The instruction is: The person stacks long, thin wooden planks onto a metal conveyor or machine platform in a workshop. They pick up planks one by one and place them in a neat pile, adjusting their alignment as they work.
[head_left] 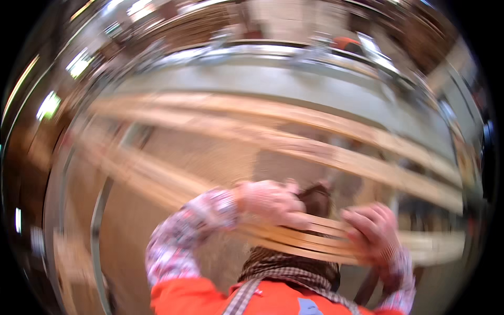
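Several long, pale wooden slats (315, 239) lie side by side in front of my body, close to my waist. My right hand (374, 231) is closed, its fingers curled over the far edge of these slats. Left of it, my left hand (270, 203) rests against the same slats, its lower fingers bent onto their edge. Motion blur softens its upper fingers. Just beyond the gap between my hands is a dark brown object (316, 199), too blurred to name.
Two long wooden boards (336, 152) run across beyond my hands. Behind them stretches a pale grey machine surface (241, 79) with a metal rail. A curved metal bar (97, 226) stands at the left. Stacked wood (184, 26) shows at the back.
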`<state>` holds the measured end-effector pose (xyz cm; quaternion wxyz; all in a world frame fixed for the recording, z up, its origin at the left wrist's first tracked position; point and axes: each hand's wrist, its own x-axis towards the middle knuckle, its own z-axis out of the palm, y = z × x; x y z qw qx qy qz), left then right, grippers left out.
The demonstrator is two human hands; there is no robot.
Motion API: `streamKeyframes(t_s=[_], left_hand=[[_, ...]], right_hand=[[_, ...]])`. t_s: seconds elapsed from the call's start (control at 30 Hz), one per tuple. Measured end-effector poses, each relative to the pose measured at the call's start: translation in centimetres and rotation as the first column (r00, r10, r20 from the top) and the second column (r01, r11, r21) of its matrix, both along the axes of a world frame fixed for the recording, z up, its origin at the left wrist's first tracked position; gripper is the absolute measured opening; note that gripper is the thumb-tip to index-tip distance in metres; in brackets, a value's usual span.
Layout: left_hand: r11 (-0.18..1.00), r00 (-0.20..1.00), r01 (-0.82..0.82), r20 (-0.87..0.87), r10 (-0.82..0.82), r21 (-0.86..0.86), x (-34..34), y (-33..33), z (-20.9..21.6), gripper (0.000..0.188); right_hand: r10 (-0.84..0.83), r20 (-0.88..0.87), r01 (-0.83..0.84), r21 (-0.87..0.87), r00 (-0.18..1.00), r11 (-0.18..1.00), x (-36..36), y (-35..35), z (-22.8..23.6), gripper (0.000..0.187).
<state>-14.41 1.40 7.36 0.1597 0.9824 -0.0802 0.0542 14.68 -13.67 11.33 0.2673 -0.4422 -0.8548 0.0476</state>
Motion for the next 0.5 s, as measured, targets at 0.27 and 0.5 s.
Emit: streamKeyframes(t_s=[0.27,0.5], left_hand=[[0.759,0.718,-0.557,-0.655,0.236,-0.338,3.2,-1.1,4.8,0.061],[0.886,0.875,-0.367,-0.430,0.224,-0.285,3.3,-2.3,2.4,0.066]], right_hand=[[0.040,-0.135,-0.030,0.073,0.990,0.997,0.6,0.7,-3.9,0.028],[0.059,-0.203,-0.027,0.159,0.977,0.987,-0.3,0.5,-6.2,0.027]])
